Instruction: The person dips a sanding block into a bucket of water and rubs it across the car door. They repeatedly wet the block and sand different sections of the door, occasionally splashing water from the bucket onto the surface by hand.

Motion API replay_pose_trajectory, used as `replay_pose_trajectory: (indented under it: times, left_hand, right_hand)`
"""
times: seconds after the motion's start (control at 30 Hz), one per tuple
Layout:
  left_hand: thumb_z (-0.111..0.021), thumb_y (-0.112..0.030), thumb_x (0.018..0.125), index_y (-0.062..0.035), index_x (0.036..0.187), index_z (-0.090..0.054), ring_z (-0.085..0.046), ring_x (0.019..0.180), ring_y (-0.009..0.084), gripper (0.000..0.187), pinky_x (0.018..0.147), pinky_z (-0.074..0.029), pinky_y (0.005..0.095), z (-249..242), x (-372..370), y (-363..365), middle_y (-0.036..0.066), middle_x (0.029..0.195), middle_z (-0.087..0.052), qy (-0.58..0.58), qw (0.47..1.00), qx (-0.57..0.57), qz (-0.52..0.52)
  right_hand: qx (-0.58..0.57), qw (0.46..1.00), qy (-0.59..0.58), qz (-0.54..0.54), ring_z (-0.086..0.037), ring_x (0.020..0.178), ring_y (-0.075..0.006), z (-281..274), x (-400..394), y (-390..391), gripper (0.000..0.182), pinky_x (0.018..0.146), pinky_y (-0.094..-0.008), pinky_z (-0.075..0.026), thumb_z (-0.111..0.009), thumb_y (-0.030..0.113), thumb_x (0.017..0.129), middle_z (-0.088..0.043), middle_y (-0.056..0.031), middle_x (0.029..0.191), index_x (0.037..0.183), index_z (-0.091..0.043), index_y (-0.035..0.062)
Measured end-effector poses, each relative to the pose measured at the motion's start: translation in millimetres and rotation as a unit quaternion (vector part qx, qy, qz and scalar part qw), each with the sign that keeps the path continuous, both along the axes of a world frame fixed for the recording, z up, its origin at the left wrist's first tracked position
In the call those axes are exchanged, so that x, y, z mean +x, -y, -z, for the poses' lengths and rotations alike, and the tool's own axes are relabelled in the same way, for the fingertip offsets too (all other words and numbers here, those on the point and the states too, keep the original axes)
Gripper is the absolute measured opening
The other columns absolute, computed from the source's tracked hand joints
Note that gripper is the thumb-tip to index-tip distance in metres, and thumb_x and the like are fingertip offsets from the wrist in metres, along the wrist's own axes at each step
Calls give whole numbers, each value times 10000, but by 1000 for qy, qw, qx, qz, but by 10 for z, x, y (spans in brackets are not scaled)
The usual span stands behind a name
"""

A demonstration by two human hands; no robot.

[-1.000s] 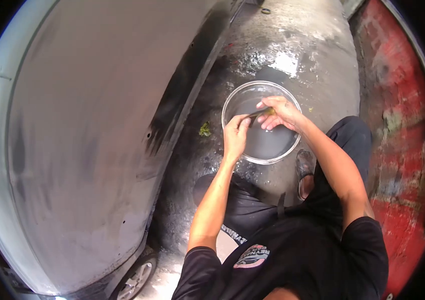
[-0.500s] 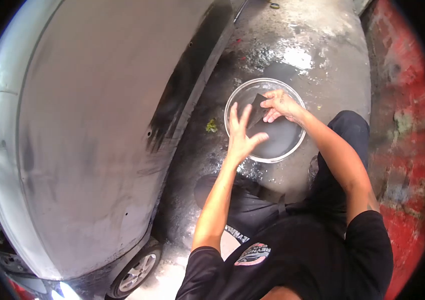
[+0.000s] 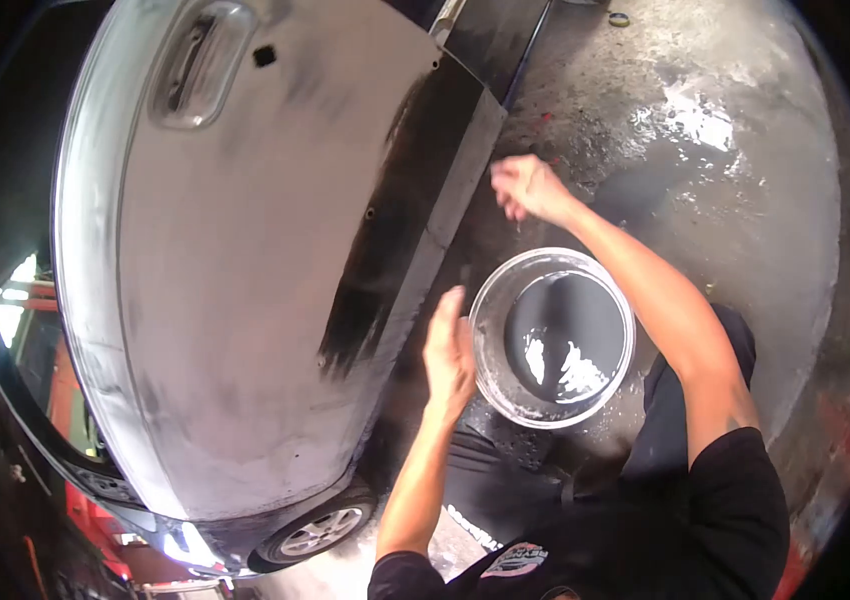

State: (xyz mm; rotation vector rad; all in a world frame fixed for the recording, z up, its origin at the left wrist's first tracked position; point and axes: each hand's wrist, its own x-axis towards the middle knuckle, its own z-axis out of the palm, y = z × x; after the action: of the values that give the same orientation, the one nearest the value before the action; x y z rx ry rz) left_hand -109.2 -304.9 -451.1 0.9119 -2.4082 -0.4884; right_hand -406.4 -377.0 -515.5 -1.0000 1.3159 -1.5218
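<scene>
My right hand point(image 3: 533, 190) is beyond the bucket's far rim, near the lower edge of the car door. Its fingers are curled together and slightly blurred, and whatever they hold cannot be made out. A drop of water seems to hang below them. My left hand point(image 3: 448, 350) is seen edge-on at the bucket's left side, with its fingers stretched upward. Between my arms stands a round bucket point(image 3: 485, 385) of dark, rippling water point(image 3: 565, 315). The dull grey car door panel point(image 3: 255, 250) has a bare dark strip point(image 3: 400, 210) along its lower part.
A door handle recess point(image 3: 203, 65) sits high on the panel. Below on the left is a car wheel point(image 3: 320, 530). Wet concrete floor point(image 3: 735, 230) extends right of the bucket, and a small ring-shaped object point(image 3: 619, 19) lies farther off. My bent knee point(image 3: 730, 335) is beside the bucket.
Both hands have left the space over the bucket: the right toward the door, the left to the bucket's side. The dark sheet held earlier is no longer distinguishable. My view has shifted toward the car.
</scene>
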Motion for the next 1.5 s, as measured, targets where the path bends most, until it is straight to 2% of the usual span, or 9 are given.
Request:
replay_pose_trajectory:
  times: [0.07,0.1,0.2,0.43,0.77,1.0,1.2,1.37,1.5]
  left_hand:
    - [-542,31,974,5,1464,-486,-499,1380,404,494,1155,-402,449,-294,-68,65,234,1483,-520,38,992,-117,-21]
    - [-548,48,956,12,1466,-481,-489,1386,417,516,1157,-399,458,-457,-132,127,234,1500,-501,70,981,-178,-14]
    - [-502,54,970,29,1459,-485,-481,1389,440,490,1163,-383,503,-872,-436,350,261,1517,-473,172,916,-361,25]
    - [-529,-117,933,-4,1451,-521,-310,1529,292,530,1241,-231,534,-902,-1376,1314,121,1623,-379,470,724,-499,75]
    - [-540,-269,995,-18,1503,-471,-235,1557,259,571,1264,-169,507,-906,-1361,1648,101,1663,-306,532,642,-538,125]
    - [-561,-267,979,34,1465,-492,-299,1529,271,576,1252,-214,468,-646,-1406,1661,143,1623,-370,500,678,-528,111]
    - [-575,-325,988,12,1458,-525,-322,1523,282,580,1230,-243,467,-417,639,1131,134,1641,-358,567,678,-467,14]
    - [-559,-259,1009,42,1437,-509,-343,1504,295,526,1214,-273,491,-456,-1831,1776,154,1596,-409,406,719,-560,62]
    - [-537,-237,1008,48,1434,-516,-330,1513,303,513,1226,-256,517,-339,-1517,1703,163,1609,-389,463,699,-539,78]
  right_hand:
    - [-86,970,-145,175,-735,839,-232,133,-288,432,548,744,-357,-591,-657,211,903,-731,-151,954,1382,-565,-38]
    - [-75,973,-125,178,-588,1272,-401,0,-395,489,634,1093,-428,-453,-674,281,898,-623,-289,1318,1429,-518,-28]
    - [-181,928,-166,280,-507,1371,-383,59,-627,1013,706,1138,-416,-406,-662,329,917,-491,-301,1478,1488,-445,-26]
    - [-168,945,-195,203,-533,1313,-372,158,-798,1267,583,1101,-450,-429,-561,388,1013,-552,-175,1413,1468,-444,43]
    - [-139,953,-178,201,-544,1302,-357,167,-848,1206,563,1083,-458,-437,-611,401,984,-594,-169,1361,1423,-501,67]
    - [-198,910,-228,283,-570,1259,-379,344,-774,1286,553,1053,-462,-461,-590,407,1000,-619,-183,1313,1418,-503,56]
    - [-157,906,-215,329,-531,1307,-370,317,-600,1322,544,1095,-465,-438,-573,386,1014,-592,-182,1353,1442,-487,60]
    - [-204,904,-221,303,-525,1316,-359,401,-695,1288,514,1109,-454,-429,-571,354,1011,-586,-165,1373,1440,-496,80]
    - [-197,902,-263,280,-537,1304,-360,411,-814,1178,472,1098,-435,-438,-551,323,1041,-586,-160,1370,1440,-495,77]
